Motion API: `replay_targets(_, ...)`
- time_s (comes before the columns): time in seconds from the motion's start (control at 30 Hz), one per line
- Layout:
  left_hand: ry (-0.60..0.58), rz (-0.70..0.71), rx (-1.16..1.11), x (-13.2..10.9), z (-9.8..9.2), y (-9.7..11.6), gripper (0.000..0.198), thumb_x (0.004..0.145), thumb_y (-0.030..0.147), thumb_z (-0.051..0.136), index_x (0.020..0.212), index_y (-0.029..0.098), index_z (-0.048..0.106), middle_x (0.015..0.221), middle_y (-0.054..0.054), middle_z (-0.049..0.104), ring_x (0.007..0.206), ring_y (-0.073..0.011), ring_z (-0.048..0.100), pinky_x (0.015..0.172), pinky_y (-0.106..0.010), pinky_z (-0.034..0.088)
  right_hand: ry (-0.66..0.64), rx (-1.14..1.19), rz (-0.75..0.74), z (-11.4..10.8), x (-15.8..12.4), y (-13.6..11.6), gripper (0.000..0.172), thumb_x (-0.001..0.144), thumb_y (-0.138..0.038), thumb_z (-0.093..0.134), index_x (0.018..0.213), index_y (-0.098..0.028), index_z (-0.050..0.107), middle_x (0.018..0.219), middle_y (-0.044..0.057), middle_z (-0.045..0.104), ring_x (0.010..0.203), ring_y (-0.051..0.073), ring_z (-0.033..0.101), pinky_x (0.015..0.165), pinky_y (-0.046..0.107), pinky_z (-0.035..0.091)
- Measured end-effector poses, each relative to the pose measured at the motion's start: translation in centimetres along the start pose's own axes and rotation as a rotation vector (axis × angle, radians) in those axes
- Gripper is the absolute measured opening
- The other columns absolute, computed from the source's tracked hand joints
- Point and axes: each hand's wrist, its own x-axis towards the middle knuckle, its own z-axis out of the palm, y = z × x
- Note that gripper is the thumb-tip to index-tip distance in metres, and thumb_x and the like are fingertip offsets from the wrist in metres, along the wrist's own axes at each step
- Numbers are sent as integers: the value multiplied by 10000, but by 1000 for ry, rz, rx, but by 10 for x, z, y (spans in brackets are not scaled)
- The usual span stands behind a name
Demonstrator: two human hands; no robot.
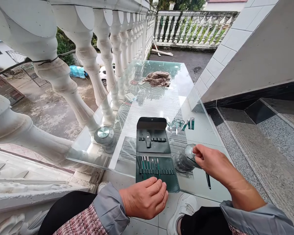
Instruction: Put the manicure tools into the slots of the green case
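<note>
A dark green manicure case (154,147) lies unfolded on the glass table (122,163) in front of me. Several slim green-handled tools (147,163) stand in the left loops of its lower panel; the right loops hold nothing. My left hand (147,198) is closed at the case's near edge, its fingertips over the lower panel and hiding what they touch. Right of the case, my right hand (208,161) is raised and pinches a thin dark manicure tool (191,160). Below that hand a dark slender piece (208,181) shows; whether it belongs to the same tool is unclear.
Nail clippers (191,123) and small scissors (177,125) lie beyond the case. A brown cloth (158,79) rests at the table's far end. Round metal-topped supports (105,135) show under the glass. White balusters (85,68) run along the left; stone steps (267,137) rise on the right.
</note>
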Motion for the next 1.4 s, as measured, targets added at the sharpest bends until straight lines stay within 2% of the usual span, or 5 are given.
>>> replay_targets(0.27,-31,17,1,-1,1,1,252,932,212,566,1081,43,679,1101,-205,696,996,-256,676,851,-399,580,66,-183,-117,14,-1,-7,239,775,-59,417,876,-221,562,769,27,625,629,174,523,566,290,221)
replay_targets(0.57,-26,14,14,-1,0,0,245,938,206,545,1071,65,695,1107,-193,700,1004,-247,669,865,-387,577,129,196,-47,7,4,-5,166,782,-178,480,874,-231,608,750,-10,676,695,161,618,635,248,382)
replay_targets(0.93,15,-8,-10,1,0,-1,231,939,165,516,1038,64,699,1065,-175,714,984,-238,676,854,-377,580,82,-165,-134,11,16,-46,243,841,-81,442,960,-173,633,915,101,692,784,215,638,624,293,316)
replay_targets(1.2,36,-12,-22,1,-1,-2,229,925,159,534,1024,47,707,1049,-180,713,965,-251,675,835,-385,576,171,196,-28,2,15,-10,189,801,-199,493,886,-219,661,784,12,702,706,168,631,637,260,413)
replay_targets(1.4,58,-5,-11,0,-3,-2,241,934,148,511,1016,50,716,1031,-168,720,949,-247,677,818,-380,579,489,66,-372,39,-12,10,301,946,-305,428,994,-166,690,952,95,706,854,244,655,719,345,501)
